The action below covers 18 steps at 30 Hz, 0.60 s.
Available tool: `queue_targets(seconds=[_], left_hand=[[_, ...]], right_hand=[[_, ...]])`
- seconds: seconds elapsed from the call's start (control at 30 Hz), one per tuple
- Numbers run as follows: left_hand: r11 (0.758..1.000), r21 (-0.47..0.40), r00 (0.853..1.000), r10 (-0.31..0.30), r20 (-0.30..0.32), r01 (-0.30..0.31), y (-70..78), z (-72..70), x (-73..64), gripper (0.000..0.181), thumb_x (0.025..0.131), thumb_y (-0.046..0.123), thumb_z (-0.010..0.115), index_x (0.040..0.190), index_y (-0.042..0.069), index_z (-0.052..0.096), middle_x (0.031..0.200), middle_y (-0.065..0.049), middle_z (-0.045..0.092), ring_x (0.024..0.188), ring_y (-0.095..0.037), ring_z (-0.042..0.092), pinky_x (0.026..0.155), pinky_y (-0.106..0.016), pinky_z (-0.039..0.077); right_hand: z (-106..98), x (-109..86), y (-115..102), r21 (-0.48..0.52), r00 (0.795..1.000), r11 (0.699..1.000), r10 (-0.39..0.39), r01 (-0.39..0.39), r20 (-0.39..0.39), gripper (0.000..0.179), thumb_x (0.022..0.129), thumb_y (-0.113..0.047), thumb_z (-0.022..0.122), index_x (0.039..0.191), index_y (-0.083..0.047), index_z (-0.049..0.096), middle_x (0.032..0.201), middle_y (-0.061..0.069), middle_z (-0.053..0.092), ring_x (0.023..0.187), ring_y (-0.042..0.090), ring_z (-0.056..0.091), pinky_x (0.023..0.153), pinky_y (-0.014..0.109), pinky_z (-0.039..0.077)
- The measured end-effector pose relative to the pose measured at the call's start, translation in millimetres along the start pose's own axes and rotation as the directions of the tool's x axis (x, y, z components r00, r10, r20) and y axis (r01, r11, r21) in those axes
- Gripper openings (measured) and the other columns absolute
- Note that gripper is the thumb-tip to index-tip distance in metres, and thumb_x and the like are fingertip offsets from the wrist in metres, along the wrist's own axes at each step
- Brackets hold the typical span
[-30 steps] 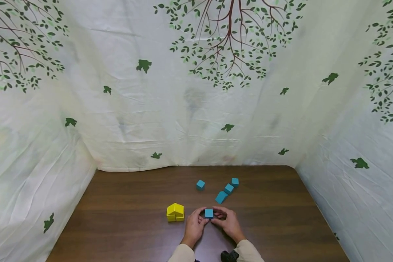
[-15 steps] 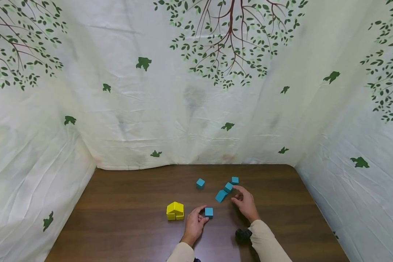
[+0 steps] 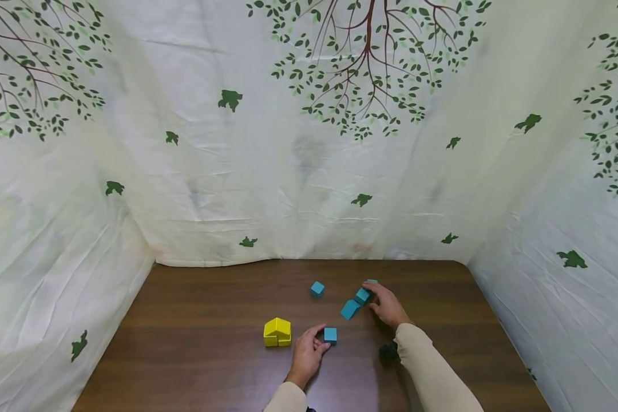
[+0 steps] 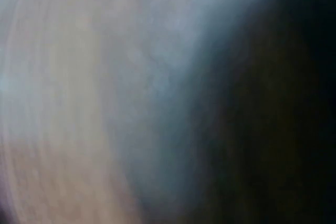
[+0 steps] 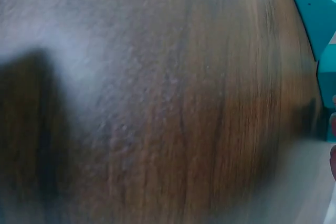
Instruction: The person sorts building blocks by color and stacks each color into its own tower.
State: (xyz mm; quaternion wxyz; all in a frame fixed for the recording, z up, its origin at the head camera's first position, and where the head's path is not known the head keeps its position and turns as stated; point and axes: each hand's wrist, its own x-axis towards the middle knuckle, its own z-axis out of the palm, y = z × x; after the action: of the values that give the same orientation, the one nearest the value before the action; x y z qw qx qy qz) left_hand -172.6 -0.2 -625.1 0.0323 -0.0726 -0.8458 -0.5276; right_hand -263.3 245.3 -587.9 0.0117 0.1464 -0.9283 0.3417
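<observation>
My left hand (image 3: 306,356) is at the front of the table, its thumb and forefinger curved around the left side of a blue cube (image 3: 330,335). Farther back, my right hand (image 3: 388,306) reaches over a slanted row of blue blocks, forefinger and thumb spread apart. Its fingers are close beside the middle cube (image 3: 362,296) and mostly cover the rear block (image 3: 372,281). The nearest block of the row (image 3: 350,309) is not covered. At the right wrist view's edge, fingertips (image 5: 333,124) overlap the end of the row, which includes a triangular-looking block (image 5: 314,11).
A small stack of yellow blocks (image 3: 277,333) stands left of my left hand. One more blue cube (image 3: 317,289) lies alone farther back on the brown table (image 3: 211,309). White cloth walls (image 3: 288,183) enclose the table's back and sides. The left wrist view is blurred.
My right hand has left the front cube and moved back and right to the blue row, partly covering its rear block. My left hand has stayed at the front cube.
</observation>
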Motion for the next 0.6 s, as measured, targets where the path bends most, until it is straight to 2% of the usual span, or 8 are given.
queue_targets(seconds=[0.2, 0.37, 0.47, 0.6], left_hand=[[1.0, 0.005, 1.0, 0.018, 0.0, -0.018, -1.1, -0.9, -0.3, 0.04, 0.08, -0.002, 0.074, 0.118, 0.0, 0.064, 0.084, 0.0, 0.056, 0.065, -0.002, 0.047, 0.06, -0.019, 0.046], [1.0, -0.007, 1.0, 0.003, 0.011, -0.003, -0.2, -1.9, -1.6, 0.04, 0.081, -0.001, 0.074, 0.119, 0.0, 0.064, 0.087, -0.001, 0.057, 0.066, -0.003, 0.047, 0.06, -0.019, 0.046], [1.0, -0.018, 1.0, 0.005, 0.012, -0.004, 0.1, -2.0, -1.3, 0.04, 0.08, -0.001, 0.074, 0.119, 0.0, 0.064, 0.087, -0.001, 0.057, 0.065, -0.003, 0.047, 0.059, -0.02, 0.046], [1.0, -0.019, 1.0, 0.005, 0.01, -0.005, -0.6, -1.8, -0.8, 0.039, 0.08, 0.0, 0.074, 0.118, 0.0, 0.064, 0.085, 0.0, 0.056, 0.065, -0.003, 0.048, 0.059, -0.019, 0.045]], right_hand=[[4.9, 5.2, 1.4, 0.021, 1.0, 1.0, 0.009, -0.009, -0.003, 0.051, 0.083, 0.011, 0.066, 0.131, -0.002, 0.056, 0.132, 0.019, 0.054, 0.079, 0.018, 0.053, 0.071, 0.038, 0.045], [7.7, 6.0, 0.7, 0.035, 0.999, 0.999, 0.041, -0.04, -0.014, 0.046, 0.083, 0.01, 0.066, 0.127, -0.003, 0.059, 0.109, 0.013, 0.062, 0.074, 0.017, 0.051, 0.068, 0.038, 0.044], [8.1, 5.8, 0.0, 0.06, 0.997, 0.996, 0.072, -0.071, -0.013, 0.046, 0.084, 0.008, 0.067, 0.128, -0.004, 0.06, 0.098, 0.008, 0.061, 0.071, 0.016, 0.05, 0.066, 0.037, 0.043], [8.6, 5.1, -0.3, 0.079, 0.998, 0.995, 0.066, -0.065, -0.003, 0.048, 0.084, 0.009, 0.066, 0.13, -0.004, 0.058, 0.104, 0.009, 0.06, 0.072, 0.015, 0.049, 0.067, 0.037, 0.043]])
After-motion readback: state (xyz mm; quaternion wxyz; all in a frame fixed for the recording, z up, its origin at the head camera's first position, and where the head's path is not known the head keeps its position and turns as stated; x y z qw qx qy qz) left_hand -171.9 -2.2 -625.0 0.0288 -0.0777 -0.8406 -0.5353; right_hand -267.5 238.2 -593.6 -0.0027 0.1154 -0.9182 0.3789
